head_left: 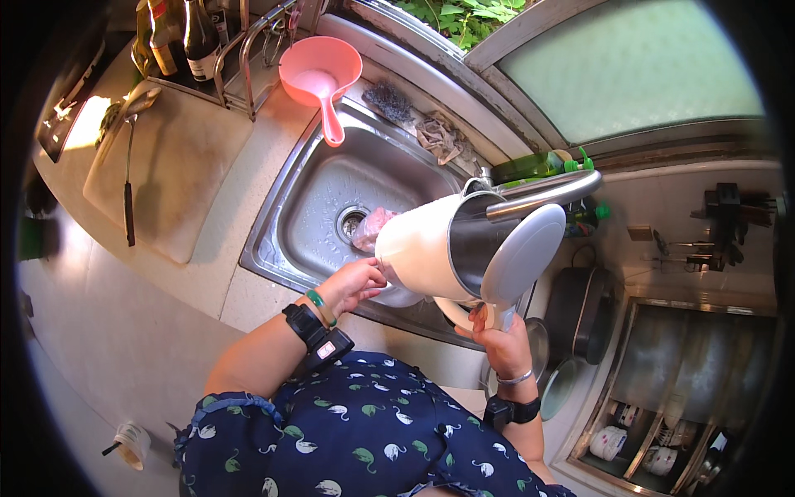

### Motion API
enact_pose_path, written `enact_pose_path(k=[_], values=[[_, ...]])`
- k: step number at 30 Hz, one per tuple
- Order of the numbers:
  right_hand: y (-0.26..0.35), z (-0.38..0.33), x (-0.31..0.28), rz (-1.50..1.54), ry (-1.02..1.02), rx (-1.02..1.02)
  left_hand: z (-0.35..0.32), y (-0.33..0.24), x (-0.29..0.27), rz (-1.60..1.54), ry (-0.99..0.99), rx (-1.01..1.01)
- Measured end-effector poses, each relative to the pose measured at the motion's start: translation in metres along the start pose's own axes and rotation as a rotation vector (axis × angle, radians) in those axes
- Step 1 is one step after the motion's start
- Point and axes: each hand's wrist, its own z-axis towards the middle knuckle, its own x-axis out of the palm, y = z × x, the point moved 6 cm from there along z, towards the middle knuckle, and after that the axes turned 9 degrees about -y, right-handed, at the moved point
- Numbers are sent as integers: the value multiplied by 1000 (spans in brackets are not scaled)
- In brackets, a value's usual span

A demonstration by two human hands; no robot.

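Both my hands steady the white kettle under the faucet, right hand gripping its handle, left hand cupping its base; filling seems underway, so next I level it.

Can't really see the right hand fingers, they're wrapped behind the white kettle handle. Left hand fingertips disappear under the kettle's base. Just beyond them, a pinkish thing in the sink is half covered, can't tell what it is.
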Motion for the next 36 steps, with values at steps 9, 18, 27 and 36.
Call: enact_pose_path(k=[9,18,27,36], values=[[6,1,4,-146,118,54,1,-7,1,13,52,-20],[10,0,6,-142,156,21,-1,-15,6,-54,50,29],[8,-5,3,-118,137,37,-12,-15,10,-76,50,-2],[10,-4,-5,-104,186,58,-3,-18,24,-171,179,7]])
